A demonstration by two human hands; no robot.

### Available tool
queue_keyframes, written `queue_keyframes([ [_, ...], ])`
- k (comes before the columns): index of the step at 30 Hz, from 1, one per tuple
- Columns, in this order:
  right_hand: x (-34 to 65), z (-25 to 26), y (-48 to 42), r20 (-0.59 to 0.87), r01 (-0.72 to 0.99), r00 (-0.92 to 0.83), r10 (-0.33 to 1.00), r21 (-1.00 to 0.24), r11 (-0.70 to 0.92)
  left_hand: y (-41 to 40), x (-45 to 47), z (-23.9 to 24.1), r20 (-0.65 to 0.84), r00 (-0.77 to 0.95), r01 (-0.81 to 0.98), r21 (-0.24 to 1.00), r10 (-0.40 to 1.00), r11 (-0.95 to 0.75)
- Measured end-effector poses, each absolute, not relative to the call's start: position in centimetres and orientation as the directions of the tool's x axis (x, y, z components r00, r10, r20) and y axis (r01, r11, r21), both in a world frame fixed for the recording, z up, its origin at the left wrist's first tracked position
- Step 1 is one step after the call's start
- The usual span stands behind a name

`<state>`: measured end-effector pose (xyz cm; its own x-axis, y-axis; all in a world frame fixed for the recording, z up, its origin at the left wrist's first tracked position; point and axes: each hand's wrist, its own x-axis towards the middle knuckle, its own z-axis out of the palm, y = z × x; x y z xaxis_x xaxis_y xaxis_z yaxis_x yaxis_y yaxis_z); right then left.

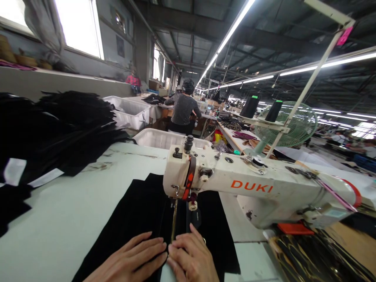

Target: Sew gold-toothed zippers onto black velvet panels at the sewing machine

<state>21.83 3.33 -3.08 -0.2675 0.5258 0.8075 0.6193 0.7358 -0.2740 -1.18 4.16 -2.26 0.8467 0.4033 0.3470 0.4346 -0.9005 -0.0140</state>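
Observation:
A piece of black fabric (138,211) lies flat on the pale table under the needle of a white sewing machine (252,188) marked DUKI. My left hand (132,260) rests flat on the fabric, fingers stretched out toward the needle. My right hand (192,258) lies beside it, fingers together and pressing the fabric just in front of the presser foot (192,205). The fingertips of both hands nearly touch.
A tall heap of black cut pieces (58,129) sits on the table at the left. White plastic bins (132,111) stand behind. A green fan (286,125) and thread cones (249,105) are at the right. Another person (183,111) works farther down the row.

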Motion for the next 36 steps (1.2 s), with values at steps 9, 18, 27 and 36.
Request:
queue_keyframes([
  [9,22.1,-2.4,5.6,0.706,0.587,-0.29,0.647,-0.402,0.702,6.0,-0.9,0.0,0.282,0.812,0.516,0.065,0.512,-0.854],
  [18,22.2,-2.5,8.2,0.609,0.637,-0.304,0.732,-0.442,0.632,8.9,0.7,2.9,0.236,0.797,0.503,0.249,0.556,-0.827],
  [27,23.0,-2.4,8.9,0.497,0.826,-0.164,0.852,-0.403,0.394,11.1,0.4,1.6,0.12,0.838,0.494,0.246,0.532,-0.834],
  [36,21.4,-2.0,9.3,0.475,0.93,-0.164,0.864,-0.217,0.296,11.2,0.3,0.9,0.153,0.841,0.477,0.242,0.519,-0.845],
])
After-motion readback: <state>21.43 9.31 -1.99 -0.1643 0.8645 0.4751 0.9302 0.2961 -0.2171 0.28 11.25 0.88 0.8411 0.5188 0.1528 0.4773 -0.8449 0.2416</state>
